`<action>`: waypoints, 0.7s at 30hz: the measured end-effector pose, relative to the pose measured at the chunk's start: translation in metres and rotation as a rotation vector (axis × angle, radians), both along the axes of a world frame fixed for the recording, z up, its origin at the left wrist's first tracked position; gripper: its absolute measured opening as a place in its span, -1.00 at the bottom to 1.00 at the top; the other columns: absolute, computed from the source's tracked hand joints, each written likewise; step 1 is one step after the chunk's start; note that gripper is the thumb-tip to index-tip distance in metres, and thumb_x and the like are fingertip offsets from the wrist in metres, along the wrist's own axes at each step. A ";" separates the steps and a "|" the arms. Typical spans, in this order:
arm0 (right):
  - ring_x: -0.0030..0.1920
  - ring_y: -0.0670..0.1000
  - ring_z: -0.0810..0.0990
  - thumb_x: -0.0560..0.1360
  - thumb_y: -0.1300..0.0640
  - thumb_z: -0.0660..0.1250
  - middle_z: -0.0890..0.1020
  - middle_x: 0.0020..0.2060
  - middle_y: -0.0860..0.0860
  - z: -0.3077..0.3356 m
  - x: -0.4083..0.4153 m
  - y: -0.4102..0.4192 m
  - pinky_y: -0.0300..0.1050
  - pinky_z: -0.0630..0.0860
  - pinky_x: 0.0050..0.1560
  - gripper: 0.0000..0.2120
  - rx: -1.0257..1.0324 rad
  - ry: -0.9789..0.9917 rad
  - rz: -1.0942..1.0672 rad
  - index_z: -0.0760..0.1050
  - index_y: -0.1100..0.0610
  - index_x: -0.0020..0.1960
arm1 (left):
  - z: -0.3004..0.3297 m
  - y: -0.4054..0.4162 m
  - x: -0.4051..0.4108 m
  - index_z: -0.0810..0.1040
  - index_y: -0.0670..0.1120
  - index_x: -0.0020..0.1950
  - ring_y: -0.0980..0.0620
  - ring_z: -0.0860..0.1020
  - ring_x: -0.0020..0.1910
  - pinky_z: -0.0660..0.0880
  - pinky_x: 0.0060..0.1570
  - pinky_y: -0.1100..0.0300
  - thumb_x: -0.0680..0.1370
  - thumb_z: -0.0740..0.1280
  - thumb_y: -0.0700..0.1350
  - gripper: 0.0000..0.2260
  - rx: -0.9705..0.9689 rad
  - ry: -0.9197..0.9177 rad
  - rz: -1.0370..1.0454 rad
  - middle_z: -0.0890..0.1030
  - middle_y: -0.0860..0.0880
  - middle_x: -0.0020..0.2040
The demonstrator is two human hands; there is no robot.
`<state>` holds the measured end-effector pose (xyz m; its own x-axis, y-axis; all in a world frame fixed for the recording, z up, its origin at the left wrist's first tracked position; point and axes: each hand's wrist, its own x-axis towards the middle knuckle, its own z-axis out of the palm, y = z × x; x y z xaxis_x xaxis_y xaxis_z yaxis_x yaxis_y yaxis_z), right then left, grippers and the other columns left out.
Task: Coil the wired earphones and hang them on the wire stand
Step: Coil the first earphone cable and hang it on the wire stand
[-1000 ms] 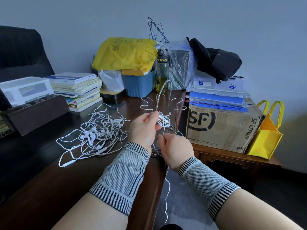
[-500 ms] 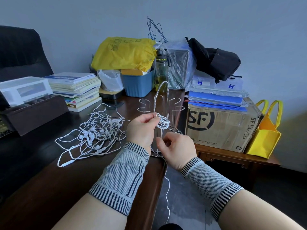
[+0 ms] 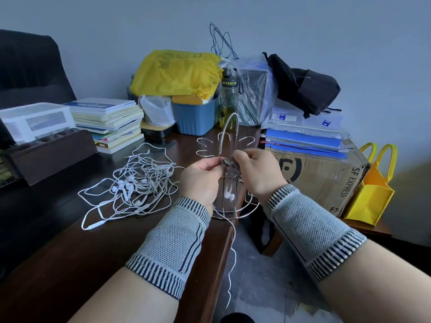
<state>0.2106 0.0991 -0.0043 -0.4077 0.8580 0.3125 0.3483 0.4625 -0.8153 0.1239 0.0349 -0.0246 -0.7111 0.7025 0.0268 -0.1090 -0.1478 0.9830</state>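
Left hand: the left hand [image 3: 202,180] is up in front of the wire stand [image 3: 229,159], thumb and fingers pinched on the small coil [image 3: 228,163] of white earphone cord.
Right hand: the right hand [image 3: 257,170] meets it from the other side, fingertips nipping the same coil.
Earphones: two white earbuds [image 3: 229,196] dangle below the hands inside the stand's frame; a loose cord tail [image 3: 233,257] drops past the desk edge.
Stand: upright near the edge of the dark desk [image 3: 70,252], its looped top rising above both hands.
Pile: a tangle of earphones [image 3: 137,183] lies on the desk, left of the hands.
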 end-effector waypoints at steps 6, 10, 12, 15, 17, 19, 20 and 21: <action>-0.32 0.08 0.57 0.52 0.22 0.23 0.67 -0.29 0.09 0.015 0.000 0.005 -0.01 0.58 -0.24 -0.77 -0.040 -0.100 0.106 0.67 0.19 -0.11 | 0.001 -0.003 0.002 0.64 0.01 -0.15 0.05 0.69 -0.14 0.61 -0.09 0.21 0.49 0.41 -0.30 -0.80 0.001 0.152 0.004 0.71 0.00 -0.17; -0.24 0.17 0.64 0.49 0.24 0.25 0.68 -0.28 0.11 0.010 -0.002 0.007 0.15 0.63 -0.12 -0.76 -0.085 -0.009 0.061 0.65 0.08 -0.24 | 0.001 -0.002 0.001 0.67 -0.07 -0.07 0.01 0.69 -0.16 0.63 -0.21 0.19 0.49 0.42 -0.31 -0.86 -0.003 0.164 0.000 0.71 -0.05 -0.14; -0.31 0.11 0.59 0.50 0.18 0.29 0.66 -0.32 0.10 0.008 -0.003 0.005 0.09 0.60 -0.14 -0.79 -0.104 0.021 0.053 0.63 0.09 -0.26 | 0.001 -0.001 0.000 0.66 -0.03 -0.13 -0.01 0.69 -0.12 0.64 -0.05 0.09 0.48 0.43 -0.31 -0.83 0.002 0.154 0.003 0.71 -0.06 -0.14; -0.38 -0.02 0.50 0.48 0.08 0.38 0.59 -0.41 0.02 0.007 -0.002 0.001 -0.05 0.53 -0.24 -0.80 -0.157 0.088 0.052 0.63 0.16 -0.26 | 0.000 -0.002 -0.002 0.63 0.06 -0.20 0.05 0.68 -0.11 0.61 0.05 0.10 0.47 0.43 -0.29 -0.77 -0.002 0.146 0.011 0.71 0.01 -0.17; -0.38 -0.02 0.50 0.46 0.08 0.42 0.60 -0.40 0.04 0.007 -0.003 0.000 -0.08 0.50 -0.26 -0.80 -0.214 0.139 0.046 0.62 0.15 -0.30 | -0.001 -0.002 -0.005 0.64 0.09 -0.26 0.04 0.68 -0.10 0.60 0.07 0.05 0.47 0.44 -0.24 -0.77 0.000 0.144 0.027 0.71 0.03 -0.18; -0.34 0.02 0.54 0.44 0.10 0.43 0.64 -0.35 0.10 0.008 -0.005 0.002 -0.05 0.52 -0.24 -0.79 -0.228 0.143 0.022 0.61 0.12 -0.34 | -0.001 -0.003 -0.004 0.64 0.11 -0.28 0.04 0.67 -0.09 0.60 0.07 0.03 0.48 0.43 -0.20 -0.78 0.008 0.144 0.045 0.71 0.05 -0.18; -0.32 0.04 0.56 0.44 0.11 0.43 0.65 -0.34 0.12 0.008 -0.006 0.003 -0.02 0.55 -0.21 -0.79 -0.220 0.128 0.000 0.60 0.11 -0.36 | -0.001 -0.002 -0.004 0.64 0.11 -0.27 0.04 0.67 -0.09 0.60 0.08 0.02 0.49 0.43 -0.20 -0.78 0.013 0.147 0.049 0.71 0.05 -0.17; -0.31 0.05 0.57 0.43 0.11 0.43 0.65 -0.34 0.11 0.008 -0.008 0.005 0.01 0.57 -0.17 -0.80 -0.214 0.107 -0.023 0.60 0.11 -0.36 | -0.002 -0.001 -0.003 0.64 0.10 -0.25 0.03 0.68 -0.08 0.60 0.08 0.01 0.50 0.42 -0.20 -0.78 0.020 0.149 0.049 0.71 0.04 -0.16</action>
<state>0.2029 0.1036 0.0041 -0.3615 0.9180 0.1632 0.2630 0.2683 -0.9267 0.1206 0.0336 -0.0267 -0.7315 0.6656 0.1480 0.0456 -0.1688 0.9846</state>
